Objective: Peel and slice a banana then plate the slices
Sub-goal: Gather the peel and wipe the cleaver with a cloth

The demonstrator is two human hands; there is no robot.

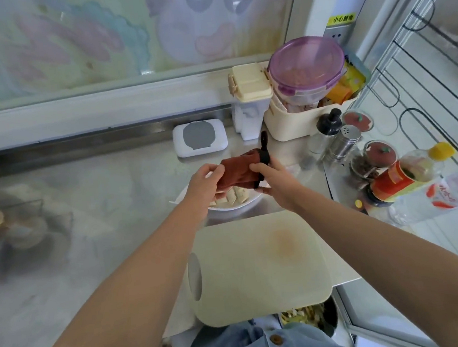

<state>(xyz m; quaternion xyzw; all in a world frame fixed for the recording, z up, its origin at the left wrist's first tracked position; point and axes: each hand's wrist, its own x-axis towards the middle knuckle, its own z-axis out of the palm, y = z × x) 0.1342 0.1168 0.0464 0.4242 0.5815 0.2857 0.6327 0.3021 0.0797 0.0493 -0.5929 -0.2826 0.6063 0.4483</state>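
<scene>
Broadly, the steel counter fills the scene, and the pale cutting board lies bare at its near edge. Just beyond the board's far edge sits a white plate, partly hidden under the hands.

Above the plate a rust-brown cloth is held between both hands. The left hand pinches the cloth's left end with thumb and fingertips. The right hand has its fingers curled round the right end, along with a black handle that sticks up toward the far side. It is probably a knife being wiped, but the blade is wrapped up and I cannot tell.

The banana slices are on the plate, pale and packed close together, so the cutting and plating look done.

The slices should be light, soft and damp. They will likely be slick on the cut faces and easy to bruise or smear if squeezed. Any slice that needs moving is best taken by its rim with a gentle pinch, or nudged flat with a fingertip. To shift them all, it seems wiser to take the plate by its rim on the left side, which is clear of the hands, and keep it level so nothing slides.
</scene>
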